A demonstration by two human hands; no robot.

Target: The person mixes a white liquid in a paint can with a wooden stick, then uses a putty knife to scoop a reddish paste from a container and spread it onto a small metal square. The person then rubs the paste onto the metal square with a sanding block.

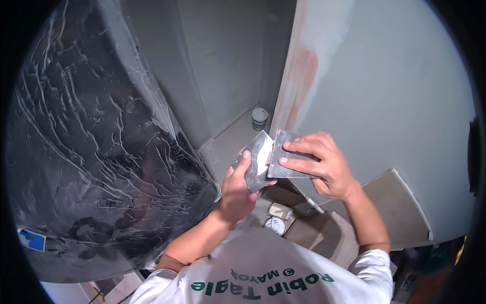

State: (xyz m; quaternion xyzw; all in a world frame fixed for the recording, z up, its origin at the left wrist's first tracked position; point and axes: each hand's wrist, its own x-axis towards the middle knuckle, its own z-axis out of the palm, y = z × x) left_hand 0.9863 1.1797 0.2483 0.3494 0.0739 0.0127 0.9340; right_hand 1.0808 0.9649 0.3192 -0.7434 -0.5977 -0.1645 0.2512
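Observation:
My left hand (237, 191) grips a flat grey putty scraper (253, 177), thumb on its upper face. A streak of white putty (264, 156) lies along that scraper's right side. In my right hand (331, 167) is a second flat grey scraper (286, 171), with two fingers spread over its face. Its left edge meets or nearly meets the putty-bearing edge of the first one; I cannot tell whether they touch. Both are held in front of my chest, above the floor.
Dark plastic sheeting (91, 137) covers the left side. At right stands a grey wall (390, 101) with a reddish patch (304, 71) near its edge. A bucket (259, 117) sits on the floor ahead. Below my hands are a white round lid (275, 226) and cardboard (331, 235).

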